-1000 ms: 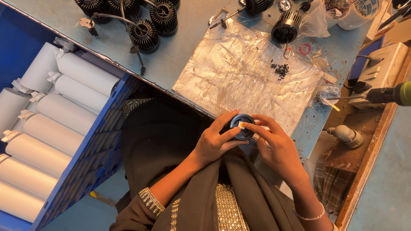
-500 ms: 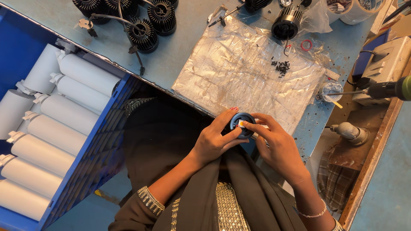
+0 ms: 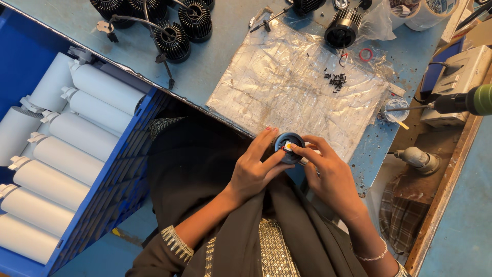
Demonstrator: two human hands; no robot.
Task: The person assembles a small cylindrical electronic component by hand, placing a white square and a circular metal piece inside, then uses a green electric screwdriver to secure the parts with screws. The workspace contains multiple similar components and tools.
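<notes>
A small round black part (image 3: 289, 147) with a yellow square in its middle is held in front of me, just off the table's near edge. My left hand (image 3: 253, 172) grips it from the left and below. My right hand (image 3: 328, 174) holds it from the right, with the fingertips pressing on its face. A crinkled clear plastic sheet (image 3: 297, 84) lies on the blue-grey table (image 3: 215, 56) just beyond the hands, with a small heap of black screws (image 3: 335, 80) on it.
Several black finned housings (image 3: 174, 38) with wires sit at the table's far left, another black housing (image 3: 341, 32) at the top. A blue crate (image 3: 110, 179) of white cylinders stands at left. A green-handled screwdriver (image 3: 461, 102) and grey box (image 3: 458, 77) are at right.
Both hands stay on the round black part; the fingers have shifted slightly on it. The view has moved a little.
</notes>
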